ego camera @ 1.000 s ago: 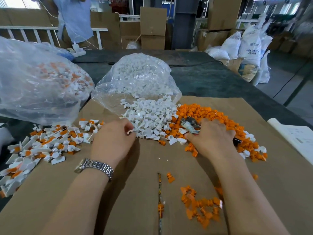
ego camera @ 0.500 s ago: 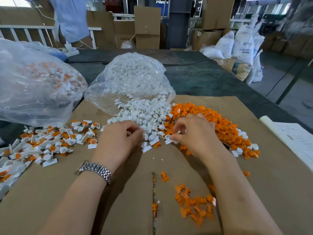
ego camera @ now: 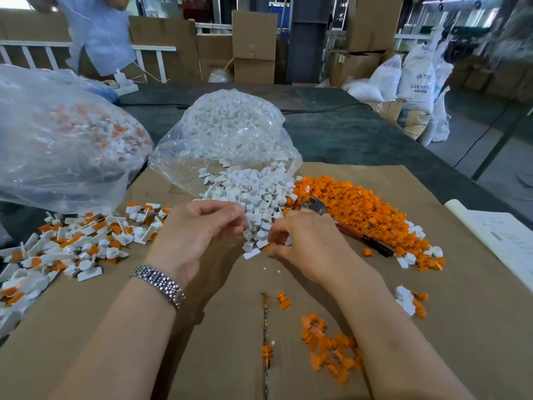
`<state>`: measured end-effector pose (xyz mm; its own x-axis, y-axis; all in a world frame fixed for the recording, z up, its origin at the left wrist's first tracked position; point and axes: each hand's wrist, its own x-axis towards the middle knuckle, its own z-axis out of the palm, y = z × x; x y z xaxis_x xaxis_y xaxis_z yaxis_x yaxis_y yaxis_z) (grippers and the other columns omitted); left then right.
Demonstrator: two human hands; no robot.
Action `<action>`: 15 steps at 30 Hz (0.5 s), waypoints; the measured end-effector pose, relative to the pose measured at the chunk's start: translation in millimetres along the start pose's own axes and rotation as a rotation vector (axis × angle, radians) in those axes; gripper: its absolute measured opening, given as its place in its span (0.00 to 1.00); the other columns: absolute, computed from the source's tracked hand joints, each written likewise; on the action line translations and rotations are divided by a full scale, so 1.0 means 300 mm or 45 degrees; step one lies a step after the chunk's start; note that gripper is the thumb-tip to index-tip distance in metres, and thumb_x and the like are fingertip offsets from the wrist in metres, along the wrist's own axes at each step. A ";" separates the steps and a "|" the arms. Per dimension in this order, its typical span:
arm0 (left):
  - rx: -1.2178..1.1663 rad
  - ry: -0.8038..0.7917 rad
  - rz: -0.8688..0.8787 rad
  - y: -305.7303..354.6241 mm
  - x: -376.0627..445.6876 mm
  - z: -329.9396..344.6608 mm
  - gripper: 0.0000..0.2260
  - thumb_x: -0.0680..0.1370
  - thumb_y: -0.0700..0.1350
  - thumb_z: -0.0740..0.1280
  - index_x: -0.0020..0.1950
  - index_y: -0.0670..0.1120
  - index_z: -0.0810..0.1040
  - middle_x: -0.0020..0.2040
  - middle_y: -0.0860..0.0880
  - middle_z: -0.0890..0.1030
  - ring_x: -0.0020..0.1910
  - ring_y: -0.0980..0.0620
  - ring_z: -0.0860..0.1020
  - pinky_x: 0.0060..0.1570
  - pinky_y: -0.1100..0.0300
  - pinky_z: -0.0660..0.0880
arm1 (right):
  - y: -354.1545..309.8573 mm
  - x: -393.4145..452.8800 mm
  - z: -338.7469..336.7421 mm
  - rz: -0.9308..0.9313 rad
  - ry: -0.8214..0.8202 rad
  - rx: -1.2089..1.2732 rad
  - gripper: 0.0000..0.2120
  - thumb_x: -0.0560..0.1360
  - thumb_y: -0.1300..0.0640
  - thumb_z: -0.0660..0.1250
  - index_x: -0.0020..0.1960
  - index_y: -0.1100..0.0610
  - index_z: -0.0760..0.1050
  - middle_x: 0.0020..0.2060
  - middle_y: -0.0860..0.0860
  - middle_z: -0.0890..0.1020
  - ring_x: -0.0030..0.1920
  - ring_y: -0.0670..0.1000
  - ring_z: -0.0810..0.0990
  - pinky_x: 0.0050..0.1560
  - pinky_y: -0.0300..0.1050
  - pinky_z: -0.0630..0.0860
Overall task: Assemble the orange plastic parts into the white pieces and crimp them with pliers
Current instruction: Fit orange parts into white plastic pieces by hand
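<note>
White pieces (ego camera: 253,194) at 12 o'clock, orange parts (ego camera: 354,206) at 1: light, stiff, slippery. Your L hand (ego camera: 199,229) and R hand (ego camera: 305,243) fingers curled, pinching; contents can't tell. Pliers (ego camera: 346,226) idle at 2. Pinch pcs by flat sides.

A white sack (ego camera: 416,73) in the background reads "ABS RESIN".

This was a factory or warehouse floor used for hand assembly. Stacked cardboard boxes (ego camera: 253,44) and white bulk sacks (ego camera: 415,73) lined the background beyond a white railing (ego camera: 150,59). A large dark worktable (ego camera: 360,134) was covered with brown cardboard sheeting (ego camera: 432,327), and clear plastic bags (ego camera: 57,134) held loose moulded parts
</note>
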<state>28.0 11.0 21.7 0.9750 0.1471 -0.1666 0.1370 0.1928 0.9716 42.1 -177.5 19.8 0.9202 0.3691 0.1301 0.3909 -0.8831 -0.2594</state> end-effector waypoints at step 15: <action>-0.168 -0.368 0.020 0.021 -0.020 0.008 0.13 0.69 0.32 0.73 0.53 0.35 0.85 0.55 0.36 0.85 0.53 0.44 0.85 0.50 0.63 0.81 | 0.020 -0.011 -0.064 0.109 0.261 1.052 0.06 0.78 0.59 0.71 0.53 0.50 0.84 0.45 0.44 0.86 0.48 0.40 0.83 0.50 0.34 0.79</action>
<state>23.3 9.0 29.2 0.9888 -0.1273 -0.0785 0.1158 0.3196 0.9404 41.0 -189.6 36.1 0.9568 0.1805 0.2280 0.2818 -0.3817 -0.8803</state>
